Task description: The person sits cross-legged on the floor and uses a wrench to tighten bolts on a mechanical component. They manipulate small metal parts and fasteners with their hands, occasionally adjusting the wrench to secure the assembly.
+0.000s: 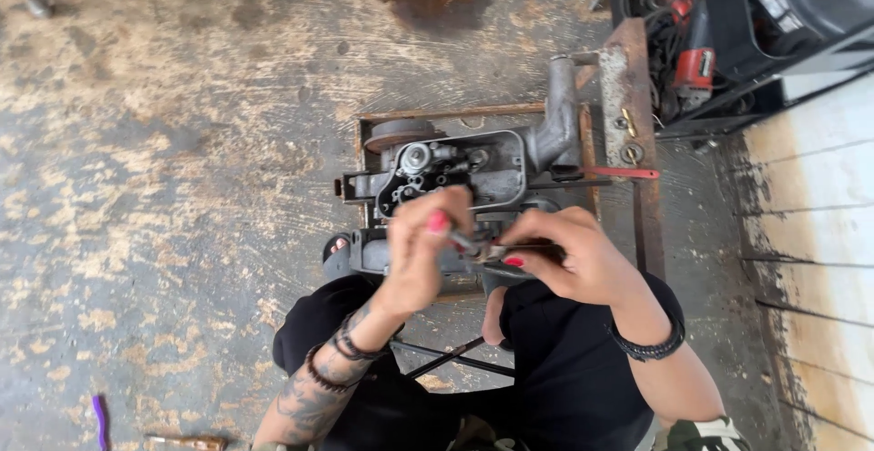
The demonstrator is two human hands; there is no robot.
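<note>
Stained concrete floor [182, 141]; hands [496, 251] over engine [455, 173], junk box [728, 23] nearby.

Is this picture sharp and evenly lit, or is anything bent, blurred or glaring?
In the head view, daylight is soft and even, with no hard shadows; the white wall panels at right look bright, nearly washed out; the wide lens bends the edges, so the floor curves; the left hand, right hand and grey machine part are fairly sharp; the small tool between the fingers is slightly soft.
</note>
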